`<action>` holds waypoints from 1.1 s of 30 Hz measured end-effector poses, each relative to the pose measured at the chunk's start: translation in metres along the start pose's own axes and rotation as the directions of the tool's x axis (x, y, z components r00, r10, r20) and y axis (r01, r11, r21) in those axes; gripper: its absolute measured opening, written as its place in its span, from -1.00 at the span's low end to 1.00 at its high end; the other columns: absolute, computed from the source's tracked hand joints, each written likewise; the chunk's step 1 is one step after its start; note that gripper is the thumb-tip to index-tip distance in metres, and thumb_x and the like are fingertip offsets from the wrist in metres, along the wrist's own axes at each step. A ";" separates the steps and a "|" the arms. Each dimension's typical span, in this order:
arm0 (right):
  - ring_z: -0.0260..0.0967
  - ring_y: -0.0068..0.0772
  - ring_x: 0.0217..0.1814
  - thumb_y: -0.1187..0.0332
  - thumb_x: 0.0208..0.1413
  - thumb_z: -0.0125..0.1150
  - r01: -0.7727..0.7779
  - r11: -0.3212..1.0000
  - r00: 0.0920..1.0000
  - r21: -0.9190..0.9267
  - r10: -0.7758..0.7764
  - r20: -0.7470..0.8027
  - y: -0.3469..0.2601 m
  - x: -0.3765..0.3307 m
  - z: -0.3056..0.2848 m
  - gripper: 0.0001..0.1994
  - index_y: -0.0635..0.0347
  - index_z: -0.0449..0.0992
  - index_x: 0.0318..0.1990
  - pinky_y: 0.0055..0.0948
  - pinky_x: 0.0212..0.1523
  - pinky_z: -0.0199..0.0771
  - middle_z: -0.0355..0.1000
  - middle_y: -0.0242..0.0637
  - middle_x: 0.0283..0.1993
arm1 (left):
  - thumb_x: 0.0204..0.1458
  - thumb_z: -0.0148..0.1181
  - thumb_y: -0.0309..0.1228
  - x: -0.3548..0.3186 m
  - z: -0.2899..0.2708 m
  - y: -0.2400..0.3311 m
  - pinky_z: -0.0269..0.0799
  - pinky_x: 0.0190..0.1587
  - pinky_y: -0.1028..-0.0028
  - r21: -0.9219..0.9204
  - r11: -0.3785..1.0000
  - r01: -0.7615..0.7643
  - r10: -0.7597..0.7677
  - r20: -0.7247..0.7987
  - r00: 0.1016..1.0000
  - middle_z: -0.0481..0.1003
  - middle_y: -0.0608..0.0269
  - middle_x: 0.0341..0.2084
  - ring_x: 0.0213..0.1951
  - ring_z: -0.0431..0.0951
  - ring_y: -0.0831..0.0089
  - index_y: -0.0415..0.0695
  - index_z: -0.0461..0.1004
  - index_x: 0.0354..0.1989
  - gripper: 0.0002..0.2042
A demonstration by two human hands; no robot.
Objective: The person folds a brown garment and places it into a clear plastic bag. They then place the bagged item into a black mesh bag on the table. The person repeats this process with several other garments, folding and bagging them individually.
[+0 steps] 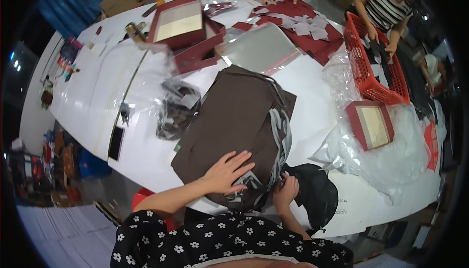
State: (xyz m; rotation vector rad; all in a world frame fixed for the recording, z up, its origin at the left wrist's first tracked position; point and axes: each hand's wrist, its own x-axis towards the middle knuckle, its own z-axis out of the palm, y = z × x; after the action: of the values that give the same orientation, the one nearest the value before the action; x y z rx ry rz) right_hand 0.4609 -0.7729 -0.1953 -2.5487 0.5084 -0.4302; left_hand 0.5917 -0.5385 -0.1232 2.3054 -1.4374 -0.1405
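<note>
A stack of dark brown fabric pieces (239, 116) lies on the white table in front of me, with grey strips (279, 133) running along its right edge. My left hand (227, 172) rests flat on the near part of the stack, fingers stretched out. At the stack's near right corner my right hand (286, 190) is closed, its fingers curled together beside the grey strips. What it pinches is too small to make out. A black cloth bag-like piece (312, 192) lies crumpled just right of that hand.
Left of the stack sits a clear plastic bag (178, 109) of grey pieces. Dark red boxes (178, 21) stand beyond it. A red basket (359, 67), a small red box (370, 124) and clear plastic sheeting (381, 165) occupy the right. Co-workers handle fabric across the table.
</note>
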 end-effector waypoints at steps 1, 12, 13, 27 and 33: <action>0.33 -0.10 -0.18 0.44 0.01 0.17 0.026 0.999 0.999 0.044 -0.024 -0.047 0.004 0.000 0.005 -0.81 0.19 0.47 -0.19 -0.15 -0.13 0.26 0.37 -0.25 -0.33 | 0.00 0.22 0.05 0.000 0.001 -0.001 -0.01 0.36 0.10 0.005 1.000 -0.015 0.015 -0.026 1.000 0.13 -0.07 0.35 0.39 0.11 0.12 -0.09 0.23 0.32 -0.26; 0.37 -0.12 -0.20 0.41 0.12 0.12 0.158 0.980 0.957 0.121 -0.121 -0.265 0.014 -0.008 0.008 -0.92 0.15 0.50 -0.27 -0.18 -0.13 0.29 0.42 -0.23 -0.34 | 0.00 0.29 -0.34 -0.028 -0.012 0.009 0.30 0.13 0.18 0.066 0.997 0.046 -0.002 -0.548 0.836 0.50 0.12 -0.01 0.10 0.43 0.12 -0.14 0.49 -0.05 -0.67; 0.38 -0.11 -0.19 0.40 0.13 0.10 0.170 0.979 0.954 0.111 -0.135 -0.268 0.013 -0.009 0.011 -0.92 0.15 0.50 -0.28 -0.18 -0.13 0.29 0.43 -0.23 -0.33 | 0.01 0.27 -0.34 -0.039 -0.023 0.007 0.34 0.03 0.20 0.048 0.991 0.124 -0.069 -0.613 0.787 0.54 0.12 -0.12 -0.02 0.49 0.12 -0.16 0.52 -0.13 -0.73; 0.48 -0.40 -0.34 -0.10 0.16 0.20 -0.679 0.236 0.734 0.695 0.223 0.642 -0.022 -0.017 0.010 -0.56 0.16 0.53 -0.22 -0.39 -0.45 0.41 0.50 -0.32 -0.28 | 0.15 -0.05 0.26 -0.150 0.021 -0.114 0.39 0.02 0.31 -0.821 0.216 0.528 -0.943 -0.035 0.330 0.52 0.03 -0.02 -0.02 0.51 0.22 -0.38 0.41 0.12 -0.21; 0.50 -0.08 -0.05 -0.01 0.01 0.36 -0.340 0.763 0.938 0.549 0.232 0.258 -0.041 -0.006 0.044 -0.35 0.57 0.47 -0.09 -0.25 -0.03 0.42 0.51 0.10 -0.05 | -0.03 0.35 0.03 -0.142 0.007 -0.087 0.50 -0.16 0.38 -0.905 0.152 0.398 -0.928 0.007 0.372 0.59 0.01 -0.17 -0.19 0.61 0.30 -0.48 0.47 0.01 -0.29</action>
State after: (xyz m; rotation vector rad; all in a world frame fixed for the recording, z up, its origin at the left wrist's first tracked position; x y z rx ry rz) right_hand 0.4840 -0.7189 -0.2111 -1.8440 0.5817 -0.2000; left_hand 0.5970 -0.3833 -0.1828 1.6979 0.2671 -0.2688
